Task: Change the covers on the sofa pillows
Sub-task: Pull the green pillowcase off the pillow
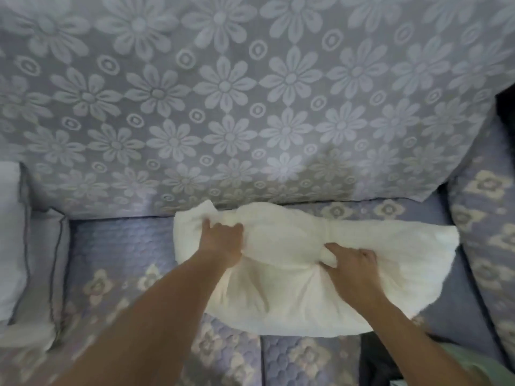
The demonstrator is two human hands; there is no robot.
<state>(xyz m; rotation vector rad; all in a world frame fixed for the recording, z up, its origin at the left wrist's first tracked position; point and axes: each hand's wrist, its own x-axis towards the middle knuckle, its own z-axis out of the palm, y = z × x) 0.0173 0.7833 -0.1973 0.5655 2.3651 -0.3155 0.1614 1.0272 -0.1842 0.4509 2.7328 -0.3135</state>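
A soft white bare pillow (pixel 292 274) lies at the lower centre of the frame on the quilted lavender sofa seat (pixel 119 246) with pale flower motifs, its far edge against the backrest draped in a grey-blue cloth (pixel 223 107) patterned with large daisies. The left hand (pixel 223 240) grips a bunched fold near the pillow's upper left corner, fingers curled into the fabric. The right hand (pixel 352 270) pinches a gathered ridge at the pillow's middle. A pale lavender piped cushion (pixel 36 260) rests at the left edge.
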